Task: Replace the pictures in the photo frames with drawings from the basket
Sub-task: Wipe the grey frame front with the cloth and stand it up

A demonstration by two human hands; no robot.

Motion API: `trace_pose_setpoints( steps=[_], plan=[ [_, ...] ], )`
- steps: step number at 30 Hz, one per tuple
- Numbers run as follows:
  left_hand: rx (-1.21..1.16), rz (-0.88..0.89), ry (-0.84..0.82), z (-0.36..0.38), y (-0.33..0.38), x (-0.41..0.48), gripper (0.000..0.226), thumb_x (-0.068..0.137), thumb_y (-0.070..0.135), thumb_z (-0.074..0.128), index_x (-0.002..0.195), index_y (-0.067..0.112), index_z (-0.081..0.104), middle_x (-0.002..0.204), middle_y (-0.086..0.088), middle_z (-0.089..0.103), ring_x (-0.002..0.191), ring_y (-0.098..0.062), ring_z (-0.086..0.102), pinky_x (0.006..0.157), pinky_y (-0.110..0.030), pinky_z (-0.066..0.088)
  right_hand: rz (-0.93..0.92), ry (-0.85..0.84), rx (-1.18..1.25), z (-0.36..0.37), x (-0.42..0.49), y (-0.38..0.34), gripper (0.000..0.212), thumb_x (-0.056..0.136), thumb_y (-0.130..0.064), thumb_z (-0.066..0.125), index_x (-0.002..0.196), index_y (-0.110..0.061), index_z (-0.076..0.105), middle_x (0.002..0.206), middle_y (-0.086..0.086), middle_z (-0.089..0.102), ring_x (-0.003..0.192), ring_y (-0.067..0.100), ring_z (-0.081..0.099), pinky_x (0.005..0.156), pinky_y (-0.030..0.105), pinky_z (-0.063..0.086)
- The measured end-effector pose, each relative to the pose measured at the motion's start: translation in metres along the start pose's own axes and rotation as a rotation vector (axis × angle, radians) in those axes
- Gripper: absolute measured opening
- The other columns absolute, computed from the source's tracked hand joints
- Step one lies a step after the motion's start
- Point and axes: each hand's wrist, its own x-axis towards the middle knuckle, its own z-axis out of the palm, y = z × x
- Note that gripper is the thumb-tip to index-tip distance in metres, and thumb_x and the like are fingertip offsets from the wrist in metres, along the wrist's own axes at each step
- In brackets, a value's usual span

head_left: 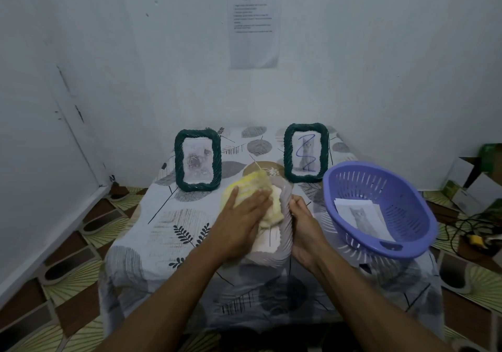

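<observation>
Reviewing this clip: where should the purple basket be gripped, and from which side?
I'd grip the basket at the handle slot cut into its near rim, coming from the front, fingers through the slot. The bowl is too wide to span, the slot faces the person, and this avoids the sheet inside.

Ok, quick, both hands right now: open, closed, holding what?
Left hand: open, flat fingers pressing the yellow cloth onto the grey frame.
Right hand: closed, gripping the grey frame's edge.

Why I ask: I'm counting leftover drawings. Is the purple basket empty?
Not empty: the purple basket holds at least one sheet with a grey cat picture, lying inside it.
</observation>
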Motion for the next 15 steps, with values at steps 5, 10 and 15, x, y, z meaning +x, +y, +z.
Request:
trace_pose_setpoints(
  steps=[5,10,15],
  plan=[
    [-0.174,0.061,-0.132,-0.009,0.004,0.001,0.056,0.087,0.02,0.031,0.141,0.018,0.046,0.152,0.006,0.035,0.144,-0.007,0.024,0.119,-0.049,0.001,0.026,0.022,-0.01,-0.001,0.003,-0.006,0.024,0.104,-0.018,0.034,0.114,-0.006,0.052,0.124,0.03,0.057,0.107,0.037,0.057,0.102,0.063,0.04],
    [-0.257,0.14,-0.145,-0.01,0.015,-0.035,0.043,0.095,0.016,0.043,0.137,0.022,0.051,0.147,0.011,0.043,0.142,-0.002,0.026,0.121,-0.042,0.006,-0.011,0.024,-0.021,0.001,0.01,-0.024,0.023,0.105,-0.017,0.032,0.11,-0.009,0.052,0.117,0.02,0.065,0.103,0.034,0.064,0.091,0.052,0.051],
    [-0.178,-0.021,0.011,-0.015,-0.005,-0.021,0.048,0.09,0.019,0.038,0.136,0.018,0.053,0.148,0.004,0.043,0.139,-0.011,0.035,0.116,-0.054,0.019,0.008,0.005,-0.041,0.008,0.009,-0.017,0.025,0.105,-0.016,0.032,0.116,-0.008,0.054,0.121,0.02,0.064,0.111,0.037,0.061,0.099,0.057,0.046]
  ],
)
